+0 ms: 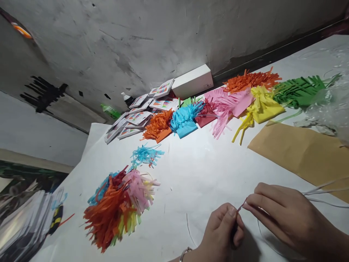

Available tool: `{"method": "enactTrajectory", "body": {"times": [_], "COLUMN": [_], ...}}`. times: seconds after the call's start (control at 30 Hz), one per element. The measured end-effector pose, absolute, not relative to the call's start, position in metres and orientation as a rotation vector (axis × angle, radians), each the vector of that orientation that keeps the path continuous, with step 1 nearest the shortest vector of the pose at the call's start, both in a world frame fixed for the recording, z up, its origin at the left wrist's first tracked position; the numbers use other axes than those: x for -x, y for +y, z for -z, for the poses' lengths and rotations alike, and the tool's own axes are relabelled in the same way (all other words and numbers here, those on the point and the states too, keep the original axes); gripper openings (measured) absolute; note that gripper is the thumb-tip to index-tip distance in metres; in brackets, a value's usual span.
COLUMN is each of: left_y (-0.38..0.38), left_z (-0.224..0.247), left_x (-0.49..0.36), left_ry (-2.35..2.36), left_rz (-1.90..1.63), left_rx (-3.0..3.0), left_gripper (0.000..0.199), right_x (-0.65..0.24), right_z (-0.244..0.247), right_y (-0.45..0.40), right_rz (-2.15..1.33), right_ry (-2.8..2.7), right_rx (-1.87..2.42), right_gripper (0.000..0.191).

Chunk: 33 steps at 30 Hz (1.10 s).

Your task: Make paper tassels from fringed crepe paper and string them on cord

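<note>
My left hand (220, 230) and my right hand (289, 214) are close together over the white tabletop (188, 178) at the lower right. Both are closed in a pinch on a thin dark-red strip (241, 206), stretched short between the fingertips; whether it is paper or cord I cannot make out. A thin white string (261, 233) curves beneath my right hand, and another string end (188, 225) lies left of my left hand. Several white strands (327, 191) show behind my right wrist.
A pile of colourful paper tassels (111, 207) lies at the left, near a small blue bunch (145, 155). Fringed paper stacks, such as a yellow one (264, 105), line the back beside card packs (139, 118) and a white box (193, 82). A brown sheet (302, 154) lies right.
</note>
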<state>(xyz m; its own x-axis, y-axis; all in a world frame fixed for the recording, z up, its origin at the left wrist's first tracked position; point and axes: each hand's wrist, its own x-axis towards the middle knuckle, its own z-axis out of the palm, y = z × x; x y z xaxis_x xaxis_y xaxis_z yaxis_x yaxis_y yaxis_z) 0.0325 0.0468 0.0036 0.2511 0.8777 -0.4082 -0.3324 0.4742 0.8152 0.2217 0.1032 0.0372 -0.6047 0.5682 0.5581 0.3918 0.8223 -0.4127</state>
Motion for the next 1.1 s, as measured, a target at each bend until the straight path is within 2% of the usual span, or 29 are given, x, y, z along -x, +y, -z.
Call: {"method": "enactTrajectory", "body": {"times": [0.3, 0.53, 0.8, 0.93, 1.0, 1.03, 1.1], "left_y": [0.047, 0.045, 0.053, 0.055, 0.052, 0.050, 0.047], "left_z": [-0.005, -0.008, -0.008, -0.009, -0.007, -0.005, -0.003], "left_x": [-0.032, -0.032, -0.032, -0.030, -0.030, -0.029, -0.029], "left_ry": [1.055, 1.116, 1.022, 0.975, 0.958, 0.941, 0.915], "left_rz": [-0.886, -0.803, -1.047, -1.120, -1.097, -1.071, -1.009], "left_rx": [-0.734, -0.845, -0.527, -0.516, -0.581, -0.625, -0.708], "left_gripper": [0.059, 0.061, 0.055, 0.054, 0.054, 0.054, 0.053], "right_x": [-0.224, -0.220, -0.200, -0.203, -0.205, -0.205, -0.204], "right_z": [-0.036, -0.034, -0.033, -0.036, -0.037, -0.037, -0.038], "right_y": [0.101, 0.098, 0.072, 0.082, 0.089, 0.092, 0.094], "right_rz": [-0.309, -0.369, -0.431, -0.565, -0.772, -0.930, -1.251], "right_ry": [-2.313, -2.314, -2.298, -2.113, -1.964, -1.900, -1.805], "right_rx": [0.689, 0.669, 0.581, 0.625, 0.728, 0.769, 0.815], "right_gripper": [0.018, 0.024, 0.032, 0.013, 0.006, 0.006, 0.017]}}
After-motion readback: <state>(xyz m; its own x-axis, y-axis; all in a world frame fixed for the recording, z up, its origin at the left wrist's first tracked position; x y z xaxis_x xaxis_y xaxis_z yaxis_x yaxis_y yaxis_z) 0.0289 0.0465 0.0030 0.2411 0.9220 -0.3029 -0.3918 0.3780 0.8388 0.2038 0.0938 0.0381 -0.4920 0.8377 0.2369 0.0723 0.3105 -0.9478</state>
